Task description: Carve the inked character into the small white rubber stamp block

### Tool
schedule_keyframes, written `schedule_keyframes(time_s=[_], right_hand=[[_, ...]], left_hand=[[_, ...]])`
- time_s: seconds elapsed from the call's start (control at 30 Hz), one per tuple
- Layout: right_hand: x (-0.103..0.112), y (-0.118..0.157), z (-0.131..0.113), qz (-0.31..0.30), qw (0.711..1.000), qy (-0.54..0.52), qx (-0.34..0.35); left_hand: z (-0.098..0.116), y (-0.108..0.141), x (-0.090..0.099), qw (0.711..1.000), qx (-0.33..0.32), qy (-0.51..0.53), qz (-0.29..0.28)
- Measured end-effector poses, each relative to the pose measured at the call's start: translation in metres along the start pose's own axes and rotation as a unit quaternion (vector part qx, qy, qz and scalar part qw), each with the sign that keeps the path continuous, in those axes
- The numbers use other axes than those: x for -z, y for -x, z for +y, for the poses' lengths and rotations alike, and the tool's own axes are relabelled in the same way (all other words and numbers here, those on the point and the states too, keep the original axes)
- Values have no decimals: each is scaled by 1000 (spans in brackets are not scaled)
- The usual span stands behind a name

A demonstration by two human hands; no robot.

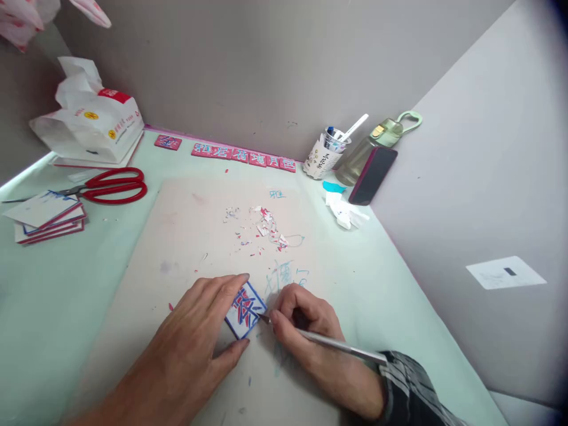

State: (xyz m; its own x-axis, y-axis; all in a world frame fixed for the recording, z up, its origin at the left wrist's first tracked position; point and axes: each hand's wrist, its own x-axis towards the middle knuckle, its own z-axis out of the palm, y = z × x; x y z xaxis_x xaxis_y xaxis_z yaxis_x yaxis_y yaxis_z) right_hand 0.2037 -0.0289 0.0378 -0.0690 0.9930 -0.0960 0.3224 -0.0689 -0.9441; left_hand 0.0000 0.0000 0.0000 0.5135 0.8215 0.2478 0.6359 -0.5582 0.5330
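Observation:
My left hand (195, 337) lies flat on a beige work board (186, 236) and pins down a small white square piece (245, 311) with a blue border and a red and blue character on it. My right hand (310, 331) grips a thin metal carving knife (337, 344), its tip touching the right edge of the square piece. A small heap of red, white and blue shavings (264, 228) lies on the board beyond the hands.
Red-handled scissors (110, 184) and a stack of blank squares (47, 216) lie at the left. A white bag (91, 127) sits at the back left. Finished red pieces (242, 155) line the wall. A pen cup (323, 155), a green bottle (373, 145) and a phone (373, 176) stand at the right.

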Motion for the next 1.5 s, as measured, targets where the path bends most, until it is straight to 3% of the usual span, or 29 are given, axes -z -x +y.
schedule_keyframes(time_s=[0.33,0.63,1.5], right_hand=[[0,-2,0,-11,999,30,-6],[4,-5,-4,-15,1000,-17,-15],[-4,-6,-2,-13,993,107,53]], left_hand=[[-1,-3,0,1000,-8,-16,11],[3,-4,5,1000,-4,11,1],[2,-3,1,1000,7,27,14]])
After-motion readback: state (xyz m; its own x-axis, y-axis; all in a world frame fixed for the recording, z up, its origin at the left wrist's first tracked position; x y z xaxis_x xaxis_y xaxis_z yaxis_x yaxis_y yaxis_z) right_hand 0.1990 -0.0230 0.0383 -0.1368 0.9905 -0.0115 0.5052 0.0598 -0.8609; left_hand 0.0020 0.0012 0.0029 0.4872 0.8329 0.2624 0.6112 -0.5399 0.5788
